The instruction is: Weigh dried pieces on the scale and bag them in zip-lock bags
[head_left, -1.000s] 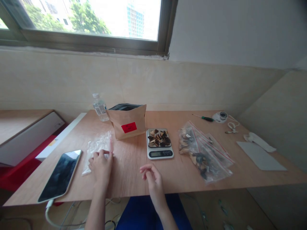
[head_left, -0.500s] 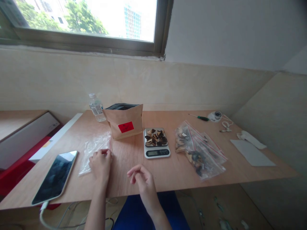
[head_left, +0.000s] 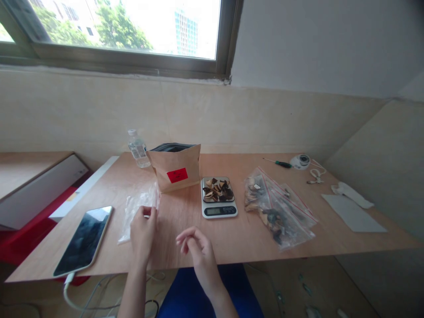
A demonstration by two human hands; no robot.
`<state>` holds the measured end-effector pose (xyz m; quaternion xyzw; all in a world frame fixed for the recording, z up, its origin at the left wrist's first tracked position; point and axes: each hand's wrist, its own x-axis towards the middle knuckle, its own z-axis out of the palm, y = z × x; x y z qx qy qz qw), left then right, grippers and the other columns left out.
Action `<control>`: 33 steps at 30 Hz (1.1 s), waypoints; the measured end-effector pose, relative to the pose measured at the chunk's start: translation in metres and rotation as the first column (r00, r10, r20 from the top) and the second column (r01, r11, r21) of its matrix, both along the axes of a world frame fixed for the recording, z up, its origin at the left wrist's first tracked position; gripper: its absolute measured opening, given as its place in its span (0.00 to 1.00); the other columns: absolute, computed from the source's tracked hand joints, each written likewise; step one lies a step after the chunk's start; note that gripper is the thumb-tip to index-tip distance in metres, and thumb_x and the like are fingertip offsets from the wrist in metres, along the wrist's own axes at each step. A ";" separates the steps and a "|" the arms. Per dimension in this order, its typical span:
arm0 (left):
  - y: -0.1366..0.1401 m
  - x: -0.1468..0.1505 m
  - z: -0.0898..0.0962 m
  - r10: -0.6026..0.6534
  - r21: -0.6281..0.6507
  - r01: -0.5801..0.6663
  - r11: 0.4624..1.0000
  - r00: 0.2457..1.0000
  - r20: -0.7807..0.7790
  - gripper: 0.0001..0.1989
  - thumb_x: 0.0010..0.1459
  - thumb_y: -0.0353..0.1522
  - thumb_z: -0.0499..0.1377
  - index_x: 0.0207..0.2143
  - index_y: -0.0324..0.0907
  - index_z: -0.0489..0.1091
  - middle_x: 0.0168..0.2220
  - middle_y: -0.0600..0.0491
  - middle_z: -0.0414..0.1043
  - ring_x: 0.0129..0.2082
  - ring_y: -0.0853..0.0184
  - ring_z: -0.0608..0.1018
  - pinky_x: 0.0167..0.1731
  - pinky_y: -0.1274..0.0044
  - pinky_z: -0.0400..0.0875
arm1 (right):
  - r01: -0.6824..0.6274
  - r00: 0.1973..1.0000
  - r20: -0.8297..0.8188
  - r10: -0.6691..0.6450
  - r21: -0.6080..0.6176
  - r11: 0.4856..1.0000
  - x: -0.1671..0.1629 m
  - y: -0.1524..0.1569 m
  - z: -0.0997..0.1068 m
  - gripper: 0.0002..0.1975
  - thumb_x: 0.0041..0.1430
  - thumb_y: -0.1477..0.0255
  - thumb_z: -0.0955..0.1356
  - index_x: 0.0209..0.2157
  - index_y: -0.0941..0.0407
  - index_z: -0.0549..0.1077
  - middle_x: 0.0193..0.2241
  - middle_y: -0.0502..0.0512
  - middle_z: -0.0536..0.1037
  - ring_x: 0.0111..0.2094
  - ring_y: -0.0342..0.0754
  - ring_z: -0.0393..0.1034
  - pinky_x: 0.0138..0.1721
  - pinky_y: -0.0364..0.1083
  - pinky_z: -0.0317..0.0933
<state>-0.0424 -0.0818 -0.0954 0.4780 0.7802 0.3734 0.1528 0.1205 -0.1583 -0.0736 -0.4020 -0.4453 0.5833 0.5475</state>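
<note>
My left hand is at the right edge of a clear plastic zip bag on the table, thumb and fingers pinched on its edge. The bag looks flat and holds nothing visible. My right hand hovers near the table's front edge, fingers loosely bent and apart, with nothing in it. Beyond it stands a white kitchen scale, dark and pale dried mushroom pieces heaped on its plate. An upright brown paper pouch with a red label has its top gaping; its contents are hidden.
Several zip bags of dried pieces lie right of the scale. A phone with a charging cable lies at the left, a water bottle behind. Farther right are a screwdriver, a small white camera and a grey sheet.
The view has shifted slightly, so things sit a little farther right. My left hand's fingers have drawn together on the bag's edge. My right hand has barely moved.
</note>
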 end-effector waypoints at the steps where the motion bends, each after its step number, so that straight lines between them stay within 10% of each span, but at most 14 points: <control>1: -0.008 0.006 0.005 -0.010 0.036 0.008 0.999 0.999 0.044 0.13 0.54 0.42 0.50 0.27 0.43 0.64 0.25 0.52 0.71 0.26 0.61 0.74 0.27 0.73 0.64 | 0.024 1.000 0.020 -0.024 0.008 1.000 0.000 0.001 -0.003 0.11 0.60 0.68 0.61 0.33 0.57 0.73 0.29 0.52 0.74 0.27 0.42 0.65 0.30 0.41 0.61; 6: -0.046 0.051 0.025 -0.261 0.187 0.228 0.956 0.949 0.178 0.12 0.56 0.42 0.53 0.28 0.44 0.64 0.25 0.55 0.70 0.25 0.66 0.72 0.26 0.76 0.65 | 0.166 0.981 0.099 -0.166 0.011 0.986 0.000 0.006 -0.011 0.16 0.61 0.61 0.61 0.46 0.54 0.69 0.42 0.57 0.74 0.38 0.46 0.69 0.37 0.44 0.65; 12: -0.064 0.085 0.027 -0.621 0.232 0.582 0.780 0.768 0.160 0.10 0.60 0.37 0.50 0.28 0.43 0.64 0.25 0.55 0.65 0.25 0.69 0.69 0.23 0.79 0.63 | 0.221 0.974 -0.030 -0.223 -0.067 0.973 0.010 0.014 -0.015 0.16 0.58 0.56 0.63 0.39 0.54 0.67 0.32 0.53 0.75 0.33 0.47 0.72 0.35 0.45 0.67; 18: -0.058 0.083 0.033 -0.376 0.408 0.320 0.855 0.925 0.062 0.10 0.60 0.35 0.49 0.26 0.44 0.61 0.29 0.53 0.63 0.32 0.66 0.70 0.34 0.76 0.65 | 0.297 0.946 0.181 -0.268 -0.161 0.941 0.043 0.023 -0.034 0.22 0.55 0.53 0.63 0.17 0.55 0.63 0.14 0.47 0.66 0.17 0.42 0.61 0.20 0.41 0.58; 22: -0.051 0.077 0.037 -0.320 0.385 0.271 0.882 0.945 0.068 0.11 0.59 0.36 0.48 0.24 0.45 0.60 0.27 0.54 0.62 0.30 0.65 0.68 0.33 0.75 0.64 | -0.002 0.956 0.294 0.006 -0.017 1.000 0.067 0.019 -0.024 0.20 0.60 0.56 0.61 0.27 0.56 0.72 0.24 0.51 0.74 0.28 0.45 0.69 0.32 0.44 0.64; 24: -0.049 0.073 0.037 -0.272 0.375 0.226 0.899 0.959 0.075 0.11 0.58 0.36 0.48 0.24 0.45 0.59 0.26 0.55 0.61 0.29 0.65 0.68 0.32 0.75 0.63 | 0.024 0.921 0.383 -0.069 0.121 0.992 0.080 0.027 -0.018 0.18 0.63 0.59 0.58 0.37 0.54 0.73 0.34 0.53 0.76 0.38 0.47 0.70 0.42 0.46 0.63; 28: -0.046 0.068 0.036 -0.214 0.343 0.173 0.923 0.973 0.085 0.11 0.57 0.37 0.49 0.23 0.45 0.58 0.26 0.55 0.61 0.29 0.64 0.68 0.32 0.74 0.63 | 0.177 0.666 0.616 -0.421 0.417 0.891 0.109 0.073 -0.023 0.20 0.60 0.60 0.62 0.51 0.53 0.66 0.51 0.60 0.68 0.55 0.53 0.60 0.56 0.55 0.53; 33: -0.043 0.065 0.029 -0.273 0.317 0.226 0.921 0.955 0.113 0.11 0.57 0.37 0.49 0.23 0.45 0.60 0.38 0.50 0.71 0.43 0.60 0.72 0.41 0.73 0.64 | -0.021 0.294 0.863 -0.412 0.436 0.899 0.137 0.131 -0.048 0.29 0.57 0.61 0.65 0.59 0.51 0.58 0.62 0.63 0.54 0.63 0.59 0.45 0.59 0.61 0.43</control>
